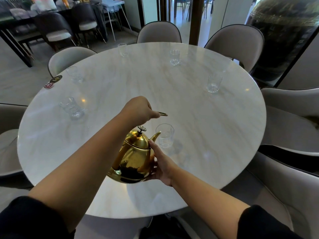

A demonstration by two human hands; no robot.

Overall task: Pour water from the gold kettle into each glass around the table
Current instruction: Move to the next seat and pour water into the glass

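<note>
The gold kettle (pixel 136 157) is held above the near part of the round marble table (pixel 198 121), tilted with its spout over the rim of the nearest glass (pixel 165 135). My left hand (pixel 139 109) is shut on the kettle's raised handle. My right hand (pixel 160 163) cups the kettle's right side and base. Several more clear glasses stand around the table: one at the right (pixel 214 82), one at the far right (pixel 174 57), one at the far middle (pixel 122 49), and two at the left (pixel 75 74), (pixel 72 107).
Grey upholstered chairs ring the table, at the far side (pixel 159 32), (pixel 236 44), at the left (pixel 69 57) and at the right (pixel 290 118). Two small round badges (pixel 52 81) lie at the table's left edge. A dark dining table with chairs stands at the back left.
</note>
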